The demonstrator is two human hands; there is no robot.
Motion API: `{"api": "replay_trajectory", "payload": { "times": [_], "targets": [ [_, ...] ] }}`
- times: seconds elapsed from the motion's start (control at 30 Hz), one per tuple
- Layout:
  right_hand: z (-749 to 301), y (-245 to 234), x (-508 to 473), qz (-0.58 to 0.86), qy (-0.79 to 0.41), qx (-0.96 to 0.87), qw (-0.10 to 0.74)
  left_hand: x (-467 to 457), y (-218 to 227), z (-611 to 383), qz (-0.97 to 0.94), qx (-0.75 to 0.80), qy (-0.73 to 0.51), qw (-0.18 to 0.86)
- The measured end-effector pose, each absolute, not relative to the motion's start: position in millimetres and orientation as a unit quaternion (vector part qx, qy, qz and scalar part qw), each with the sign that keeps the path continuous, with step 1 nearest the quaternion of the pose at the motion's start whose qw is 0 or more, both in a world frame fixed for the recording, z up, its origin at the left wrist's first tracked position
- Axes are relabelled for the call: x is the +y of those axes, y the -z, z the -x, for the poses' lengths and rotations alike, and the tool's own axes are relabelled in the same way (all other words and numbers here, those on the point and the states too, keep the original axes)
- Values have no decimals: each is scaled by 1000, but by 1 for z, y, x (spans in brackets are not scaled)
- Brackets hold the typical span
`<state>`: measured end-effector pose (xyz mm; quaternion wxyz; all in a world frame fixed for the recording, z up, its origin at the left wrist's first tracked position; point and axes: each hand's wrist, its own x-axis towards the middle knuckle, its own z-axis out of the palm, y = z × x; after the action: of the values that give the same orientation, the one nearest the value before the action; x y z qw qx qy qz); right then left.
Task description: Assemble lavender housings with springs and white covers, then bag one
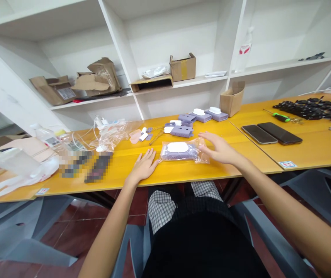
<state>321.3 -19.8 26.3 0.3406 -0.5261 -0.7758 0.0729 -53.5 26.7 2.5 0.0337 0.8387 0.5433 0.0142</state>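
A purple and white plastic device (177, 147) lies inside a clear plastic bag (201, 156) near the front of the table, between my two hands. My left hand (145, 165) rests flat on the tabletop just left of the bag, fingers stretched out and holding nothing. At the bag's right end is my right hand (220, 148), its fingers extended and apart; the thumb side overlaps the loose plastic, and I cannot tell how firmly it touches. Behind the bag sit purple perforated housings (182, 131) and more purple devices with white tops (198, 112).
Small white parts (143, 136) and thin chains lie behind my left hand. Left are crumpled clear bags (110, 133) with cables, a plastic cup (16, 162) and blurred flat items. Right are two phones (279, 133), a green-handled screwdriver (281, 117) and heaped black parts (313, 109). A cardboard box (231, 102) stands behind.
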Motion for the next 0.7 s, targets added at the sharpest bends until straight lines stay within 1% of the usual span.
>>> {"api": "replay_trajectory", "payload": {
  "times": [0.1, 0.2, 0.3, 0.4, 0.53, 0.7],
  "targets": [
    [-286, -28, -17, 509, -25, -827, 240, 27, -2, 54, -840, 540, -19, 33],
    [-268, -20, -13, 479, -18, -858, 184, 27, -3, 54, -843, 537, -20, 34],
    [-277, -11, -15, 468, -15, -867, 171, 26, -3, 54, -842, 538, -20, 33],
    [-309, -5, -19, 492, 2, -854, 171, 25, -3, 54, -842, 538, -20, 32],
    [-363, -3, -16, 581, 25, -799, 154, 27, -2, 55, -841, 539, -21, 30],
    [-409, -8, 19, 712, 34, -688, 138, 27, -2, 55, -841, 539, -22, 29]
  ]
}}
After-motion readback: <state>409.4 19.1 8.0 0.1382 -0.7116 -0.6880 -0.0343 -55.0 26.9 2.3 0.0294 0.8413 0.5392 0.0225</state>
